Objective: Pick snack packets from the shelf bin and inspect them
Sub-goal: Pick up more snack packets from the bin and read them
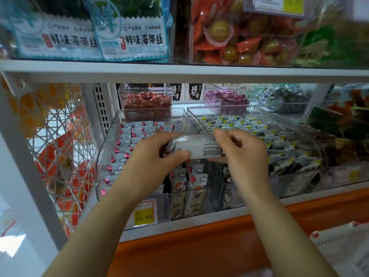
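Observation:
A small white snack packet [199, 147] with fine printed text on its back is held level in front of the shelf, above two clear bins. My left hand [151, 156] pinches its left end between thumb and fingers. My right hand [241, 150] grips its right end, thumb on top. Below lies the clear left bin [107, 140], filled with several white packets [127, 140] bearing pink and cloud prints. The clear right bin [311, 136] holds several dark packets with yellow corners [279, 150].
A yellow price tag reading 15.80 [144, 216] hangs on the shelf's front edge. Smaller clear boxes of red sweets [147, 103] and purple sweets [227, 98] stand behind. The upper shelf [179, 70] carries seaweed bags and egg snack packs. A white wire rack [60, 148] stands left.

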